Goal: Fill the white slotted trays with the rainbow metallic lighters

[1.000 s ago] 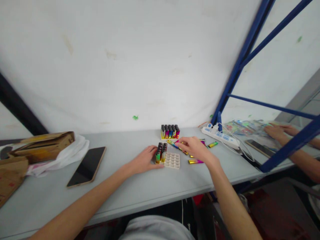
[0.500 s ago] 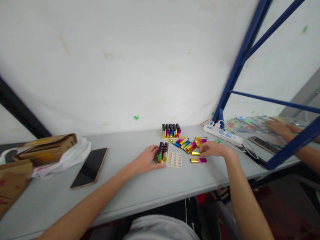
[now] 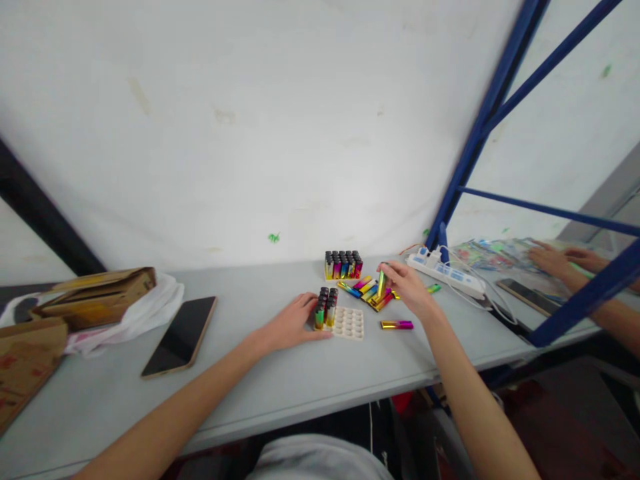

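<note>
My left hand [image 3: 293, 322] grips the left end of a white tray [image 3: 351, 325] with round hollows, thumb along its front edge and fingers behind. Two columns of black-topped, shiny lighters [image 3: 325, 309] stand upright in the tray's left part; the hollows to their right are bare. Above a loose pile of lighters [image 3: 369, 291], my right hand [image 3: 406, 285] pinches a yellow-green lighter [image 3: 381, 285], held nearly upright. A single pink-and-gold lighter [image 3: 397, 325] lies flat in front of the pile, right of the tray.
A filled block of lighters [image 3: 343, 265] stands near the wall. To the right are a power strip [image 3: 447, 272], a blue metal frame [image 3: 470, 137] and another person's hands [image 3: 563, 260] by plastic bags. A phone [image 3: 180, 335] and open cardboard box [image 3: 100, 299] lie left.
My right hand has picked up the yellow-green lighter from the table, raised it and moved left, turning it upright. My left hand stays at the tray.
</note>
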A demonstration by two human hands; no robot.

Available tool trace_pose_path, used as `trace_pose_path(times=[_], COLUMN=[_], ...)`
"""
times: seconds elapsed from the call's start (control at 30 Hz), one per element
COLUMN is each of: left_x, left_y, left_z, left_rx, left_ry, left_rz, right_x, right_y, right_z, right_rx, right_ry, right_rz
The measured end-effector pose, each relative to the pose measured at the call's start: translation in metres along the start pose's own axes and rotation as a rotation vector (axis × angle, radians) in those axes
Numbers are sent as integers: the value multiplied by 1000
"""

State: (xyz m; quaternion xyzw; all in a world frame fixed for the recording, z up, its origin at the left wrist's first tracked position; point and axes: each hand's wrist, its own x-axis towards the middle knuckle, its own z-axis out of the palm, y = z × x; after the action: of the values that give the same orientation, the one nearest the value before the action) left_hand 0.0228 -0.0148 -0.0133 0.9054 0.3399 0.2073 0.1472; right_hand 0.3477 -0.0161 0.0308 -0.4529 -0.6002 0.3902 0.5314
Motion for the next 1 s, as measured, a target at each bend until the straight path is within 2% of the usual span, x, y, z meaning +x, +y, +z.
trace_pose_path(times=[0.17, 0.27, 0.37, 0.5, 0.63, 0.87, 1.0], left_x=[0, -1, -1, -1, -1, 0, 0], left_y=[1, 0, 0, 1, 1, 1, 2], left_z=[0, 1, 1, 1, 1, 1, 1], left_rx=[-11, -14, -2, -27, -36, -14, -8], left_ry=[9, 9, 9, 14, 16, 21, 7], left_rz=[5, 15, 16, 11, 9, 19, 20], right_x=[-9, -15, -16, -13, -12, -9, -9], right_y=[-18, -25, -19, -5, 6, 19, 17], right_z=[40, 54, 65, 77, 85, 87, 86], right_rx=[369, 422, 319, -70, -378, -521, -512], right_ry=[-94, -173, -129, 88, 179, 164, 186], right_rz=[20, 42, 74, -93, -170, -104, -150])
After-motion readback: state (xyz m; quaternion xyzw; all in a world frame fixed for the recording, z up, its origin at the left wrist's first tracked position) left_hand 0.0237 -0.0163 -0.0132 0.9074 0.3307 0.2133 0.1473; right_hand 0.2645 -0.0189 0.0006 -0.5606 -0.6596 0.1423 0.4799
